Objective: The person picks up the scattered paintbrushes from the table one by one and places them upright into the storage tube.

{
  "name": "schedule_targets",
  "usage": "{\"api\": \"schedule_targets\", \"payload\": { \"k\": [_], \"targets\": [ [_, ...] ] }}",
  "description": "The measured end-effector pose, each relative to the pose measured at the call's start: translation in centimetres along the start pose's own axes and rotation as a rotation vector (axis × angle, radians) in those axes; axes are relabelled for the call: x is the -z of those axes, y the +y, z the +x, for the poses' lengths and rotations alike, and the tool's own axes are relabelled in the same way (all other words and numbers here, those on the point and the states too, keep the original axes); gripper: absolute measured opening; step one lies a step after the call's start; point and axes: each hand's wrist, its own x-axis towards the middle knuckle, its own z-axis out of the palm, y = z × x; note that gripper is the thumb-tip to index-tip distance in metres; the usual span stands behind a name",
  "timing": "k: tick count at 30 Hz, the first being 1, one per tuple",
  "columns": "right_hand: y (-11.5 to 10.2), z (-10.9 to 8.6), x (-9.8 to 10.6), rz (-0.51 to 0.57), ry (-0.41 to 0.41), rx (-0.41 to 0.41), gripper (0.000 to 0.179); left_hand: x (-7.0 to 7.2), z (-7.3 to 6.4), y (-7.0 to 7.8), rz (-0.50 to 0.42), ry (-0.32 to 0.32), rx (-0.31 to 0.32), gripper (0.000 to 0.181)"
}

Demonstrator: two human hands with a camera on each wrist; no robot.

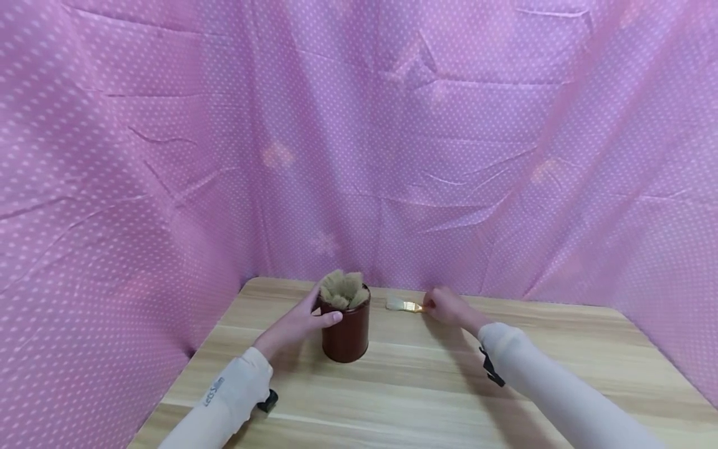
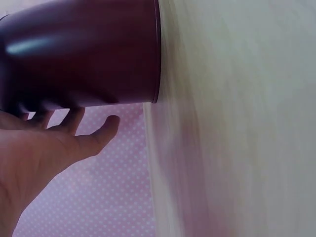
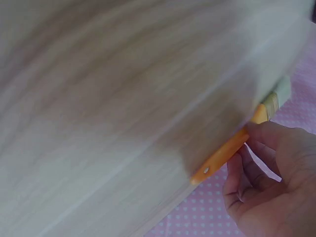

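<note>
My left hand point(image 1: 300, 321) grips the upper side of a dark red-brown round canister point(image 1: 346, 333), thumb across its front. Tan, bristle-like tufts point(image 1: 343, 288) fan out of the canister's top. In the left wrist view some fingers point(image 2: 73, 120) meet the canister's wall point(image 2: 89, 54) while the little finger sticks out apart from it. Further right, near the table's back edge, my right hand point(image 1: 447, 305) pinches a flat paintbrush point(image 1: 412, 306) by its handle. The right wrist view shows its orange handle point(image 3: 222, 157), gold ferrule point(image 3: 270, 105) and pale bristles point(image 3: 283, 91), close over the tabletop.
Both hands work over a light wood-grain table point(image 1: 392, 399) with rounded back corners. Pink cloth with white dots point(image 1: 421, 156) hangs behind it and on both sides, close to the back edge. Dark straps point(image 1: 492, 368) sit at the wrists.
</note>
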Motion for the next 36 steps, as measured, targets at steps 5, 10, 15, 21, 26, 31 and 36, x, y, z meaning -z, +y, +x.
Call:
{"api": "schedule_targets", "payload": {
  "k": [5,10,15,21,26,31,36],
  "targets": [
    [-0.6,-0.2,1.7,0.261,0.061,0.051,0.008,-0.3,0.0,0.3,0.019,0.024,-0.021,0.086],
    [-3.3,0.8,4.0,0.608,0.063,-0.236,0.011,-0.6,0.0,0.2,0.008,0.039,-0.028,0.085],
    [-7.0,2.0,5.9,1.019,0.156,-0.307,0.023,-1.0,0.3,0.2,0.015,0.061,-0.008,0.088],
    [-13.4,3.3,7.9,1.188,0.275,-0.141,0.010,-1.6,0.5,0.4,0.022,0.090,0.016,0.092],
    [-16.5,4.9,8.2,0.971,0.357,-0.013,0.013,-1.9,0.5,0.8,0.009,0.108,0.017,0.095],
    [-17.2,5.5,7.1,0.759,0.300,0.026,0.016,-2.1,0.4,1.0,-0.002,0.105,0.009,0.095],
    [-17.1,5.4,6.1,0.645,0.277,0.078,0.017,-2.1,0.2,0.9,0.002,0.098,0.039,0.094]
  ]
}}
